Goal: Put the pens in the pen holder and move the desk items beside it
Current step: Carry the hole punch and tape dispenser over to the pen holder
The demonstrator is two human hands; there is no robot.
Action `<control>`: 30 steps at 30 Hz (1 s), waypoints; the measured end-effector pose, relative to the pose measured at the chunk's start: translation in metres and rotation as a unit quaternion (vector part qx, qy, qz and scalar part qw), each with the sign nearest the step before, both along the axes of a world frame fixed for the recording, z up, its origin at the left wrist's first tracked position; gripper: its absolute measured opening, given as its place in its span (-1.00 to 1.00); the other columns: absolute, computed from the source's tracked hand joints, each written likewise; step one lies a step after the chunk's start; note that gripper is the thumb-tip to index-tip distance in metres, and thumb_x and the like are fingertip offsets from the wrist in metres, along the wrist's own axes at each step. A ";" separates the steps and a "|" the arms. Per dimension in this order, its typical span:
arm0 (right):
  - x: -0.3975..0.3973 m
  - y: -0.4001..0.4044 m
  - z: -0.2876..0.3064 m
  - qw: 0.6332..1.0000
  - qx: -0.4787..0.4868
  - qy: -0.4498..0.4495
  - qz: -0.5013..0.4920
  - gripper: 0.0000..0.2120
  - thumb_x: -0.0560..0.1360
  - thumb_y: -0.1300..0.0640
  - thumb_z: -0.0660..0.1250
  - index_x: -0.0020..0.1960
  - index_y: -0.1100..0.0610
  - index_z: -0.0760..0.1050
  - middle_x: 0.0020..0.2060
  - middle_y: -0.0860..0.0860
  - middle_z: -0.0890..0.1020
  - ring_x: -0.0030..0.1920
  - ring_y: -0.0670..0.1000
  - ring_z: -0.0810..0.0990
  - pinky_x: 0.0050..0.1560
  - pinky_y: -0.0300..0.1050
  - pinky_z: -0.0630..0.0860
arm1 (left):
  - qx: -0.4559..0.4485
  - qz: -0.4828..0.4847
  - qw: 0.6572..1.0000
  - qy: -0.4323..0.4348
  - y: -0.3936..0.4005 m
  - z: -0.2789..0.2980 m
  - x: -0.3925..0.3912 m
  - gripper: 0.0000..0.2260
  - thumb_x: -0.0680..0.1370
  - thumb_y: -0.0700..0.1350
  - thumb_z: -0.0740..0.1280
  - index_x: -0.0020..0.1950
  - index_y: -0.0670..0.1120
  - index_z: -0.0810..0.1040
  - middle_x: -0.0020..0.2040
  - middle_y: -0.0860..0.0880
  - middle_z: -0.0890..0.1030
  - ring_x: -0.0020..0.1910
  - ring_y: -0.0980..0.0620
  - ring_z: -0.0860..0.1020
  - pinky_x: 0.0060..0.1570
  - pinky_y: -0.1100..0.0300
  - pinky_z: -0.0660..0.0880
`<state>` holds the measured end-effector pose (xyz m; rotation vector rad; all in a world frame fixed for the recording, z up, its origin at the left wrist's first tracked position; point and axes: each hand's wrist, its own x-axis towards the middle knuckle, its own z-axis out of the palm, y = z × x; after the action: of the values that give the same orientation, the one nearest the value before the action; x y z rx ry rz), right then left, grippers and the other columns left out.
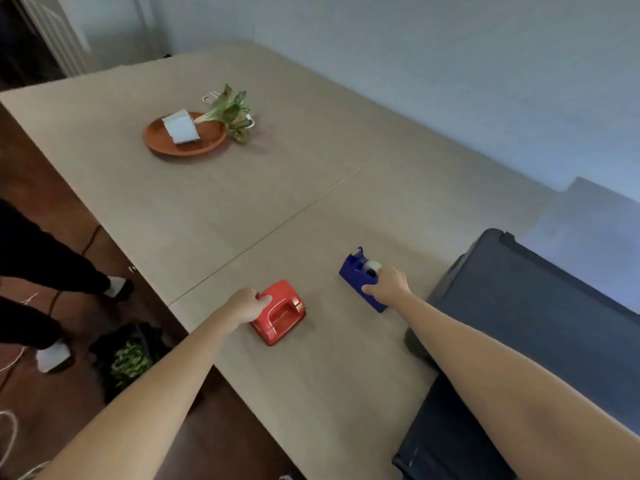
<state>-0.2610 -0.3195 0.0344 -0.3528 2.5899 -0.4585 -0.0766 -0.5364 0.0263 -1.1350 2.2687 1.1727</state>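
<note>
Red glossy plastic, boxy with a recessed handle: our left hand (247,304) grips the hole punch (278,312) at lower centre. Right of it, our right hand (389,285) clasps the blue wedge-shaped tape dispenser (360,276). Both sit on the smooth beige table (242,202); a round terracotta dish (185,135) waits upper left.

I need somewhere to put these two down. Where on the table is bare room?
The broad stretch between the terracotta dish and the red hole punch is bare, as is the near table edge below the punch. Crowded: beside the blue tape dispenser, where the dark bin presses close.
</note>
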 end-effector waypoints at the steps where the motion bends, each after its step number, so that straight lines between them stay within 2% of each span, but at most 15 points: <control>1: -0.003 0.000 -0.007 1.000 0.022 0.004 0.003 -0.56 0.40 0.10 0.44 0.22 0.20 0.44 0.08 0.17 0.58 0.00 0.16 0.60 -0.12 0.00 0.58 | 0.019 -0.001 1.000 0.006 -0.002 -0.004 0.002 -0.66 0.61 0.02 0.22 0.07 -0.25 0.58 0.01 -0.20 0.61 0.05 -0.14 0.57 0.00 0.13 0.41; 2: -0.005 0.000 -0.011 0.999 0.034 0.003 -0.004 -0.56 0.39 0.12 0.45 0.22 0.20 0.44 0.06 0.15 0.58 -0.01 0.16 0.60 -0.09 0.02 0.59 | 0.036 -0.003 0.999 0.019 -0.002 -0.008 0.003 -0.70 0.62 0.00 0.22 0.07 -0.22 0.58 -0.02 -0.16 0.60 0.00 -0.09 0.56 -0.03 0.16 0.38; 4: -0.010 0.000 -0.019 0.999 0.042 -0.001 -0.028 -0.56 0.39 0.14 0.46 0.20 0.21 0.44 0.01 0.14 0.60 -0.11 0.10 0.58 -0.17 -0.03 0.56 | 0.082 0.013 0.996 0.045 -0.006 -0.013 0.002 -0.73 0.62 -0.06 0.24 0.18 -0.19 0.58 -0.01 -0.09 0.58 -0.02 -0.02 0.51 -0.06 0.21 0.38; 7: -0.014 -0.003 -0.028 0.998 0.043 0.007 -0.035 -0.64 0.40 0.16 0.45 0.15 0.22 0.47 -0.12 0.11 0.59 -0.20 0.07 0.54 -0.25 -0.10 0.48 | 0.134 0.036 0.989 0.043 -0.009 -0.014 0.005 -0.72 0.61 -0.11 0.27 0.26 -0.20 0.56 0.03 -0.08 0.58 -0.03 0.01 0.51 -0.22 0.31 0.40; 8: -0.014 -0.005 -0.029 0.998 0.039 0.011 -0.040 -0.67 0.40 0.16 0.44 0.12 0.21 0.47 -0.17 0.09 0.57 -0.22 0.07 0.55 -0.26 -0.09 0.48 | 0.148 0.045 0.987 0.041 -0.010 -0.013 0.006 -0.72 0.61 -0.10 0.27 0.28 -0.18 0.55 0.04 -0.08 0.60 -0.03 0.01 0.52 -0.18 0.30 0.43; 11: -0.013 -0.010 -0.019 0.998 0.009 -0.008 -0.066 -0.72 0.39 0.10 0.44 0.00 0.19 0.43 -0.23 0.06 0.54 -0.23 0.08 0.58 -0.25 -0.05 0.55 | 0.194 0.088 0.976 0.039 -0.012 -0.002 0.006 -0.66 0.59 -0.05 0.30 0.34 -0.11 0.51 0.15 -0.14 0.62 0.08 -0.05 0.53 0.20 0.04 0.42; 13: -0.012 -0.009 -0.004 0.996 -0.026 -0.027 -0.081 -0.68 0.39 0.08 0.46 -0.03 0.21 0.40 -0.16 0.11 0.58 -0.16 0.15 0.65 -0.22 0.00 0.61 | 0.234 0.115 0.963 0.073 -0.010 0.016 0.000 -0.66 0.60 -0.07 0.29 0.36 -0.13 0.47 0.16 -0.16 0.59 0.11 -0.07 0.52 0.30 -0.02 0.38; 15: -0.013 -0.001 0.015 0.995 -0.052 -0.024 -0.080 -0.64 0.37 0.07 0.47 0.02 0.26 0.45 -0.09 0.16 0.64 -0.11 0.17 0.68 -0.19 0.02 0.65 | 0.271 0.131 0.946 0.121 -0.003 0.041 -0.010 -0.72 0.61 -0.11 0.27 0.31 -0.12 0.48 0.14 -0.16 0.56 0.10 -0.10 0.51 0.33 -0.04 0.38; 19: -0.015 0.037 0.074 0.990 -0.116 0.030 -0.072 -0.62 0.37 0.03 0.46 0.04 0.25 0.47 -0.14 0.12 0.63 -0.18 0.10 0.62 -0.31 -0.10 0.56 | 0.290 0.118 0.931 0.185 0.031 0.103 -0.035 -0.88 0.60 -0.08 0.28 0.12 -0.03 0.50 -0.02 -0.08 0.56 -0.11 -0.01 0.52 0.15 0.02 0.42; 21: -0.014 0.065 0.111 0.985 -0.147 0.058 -0.075 -0.64 0.36 0.03 0.47 -0.02 0.25 0.47 -0.17 0.12 0.62 -0.22 0.12 0.62 -0.25 -0.03 0.60 | 0.298 0.100 0.927 0.204 0.056 0.132 -0.048 -0.95 0.59 -0.07 0.29 0.01 0.00 0.52 -0.09 -0.06 0.56 -0.15 -0.02 0.52 0.01 0.06 0.48; 23: -0.013 0.108 0.146 0.975 -0.184 0.086 -0.093 -0.66 0.35 0.05 0.48 -0.05 0.23 0.45 -0.23 0.09 0.58 -0.22 0.14 0.63 -0.20 0.03 0.64 | 0.313 0.076 0.921 0.219 0.094 0.159 -0.059 -0.95 0.59 -0.08 0.30 -0.07 -0.01 0.52 -0.12 -0.07 0.57 -0.16 -0.06 0.54 -0.06 0.08 0.49; 26: -0.005 0.184 0.191 0.961 -0.208 0.144 -0.109 -0.73 0.35 0.07 0.48 -0.20 0.16 0.40 -0.35 0.00 0.50 -0.28 0.07 0.56 -0.33 -0.07 0.57 | 0.350 0.042 0.905 0.239 0.161 0.191 -0.070 -0.96 0.58 -0.11 0.30 -0.03 -0.05 0.53 -0.10 -0.13 0.58 -0.14 -0.15 0.56 -0.09 0.05 0.50; 29: 0.012 0.274 0.221 0.949 -0.194 0.204 -0.142 -0.65 0.33 0.06 0.48 -0.36 0.07 0.29 -0.43 -0.05 0.44 -0.37 0.01 0.48 -0.48 -0.21 0.41 | 0.382 -0.008 0.894 0.233 0.244 0.208 -0.076 -0.95 0.57 -0.12 0.30 -0.03 -0.07 0.54 -0.08 -0.15 0.60 -0.11 -0.17 0.56 -0.12 0.04 0.50; 30: 0.019 0.307 0.228 0.945 -0.184 0.222 -0.158 -0.63 0.32 0.05 0.49 -0.38 0.06 0.28 -0.43 -0.05 0.43 -0.39 0.01 0.47 -0.48 -0.20 0.42 | 0.394 -0.028 0.890 0.226 0.273 0.211 -0.077 -0.94 0.57 -0.12 0.30 -0.05 -0.07 0.54 -0.08 -0.15 0.60 -0.11 -0.16 0.56 -0.12 0.04 0.50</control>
<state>-0.2419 -0.0124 0.2619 -0.1735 3.0073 -1.0964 -0.1537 -0.2631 0.2376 -0.4967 1.7288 2.2181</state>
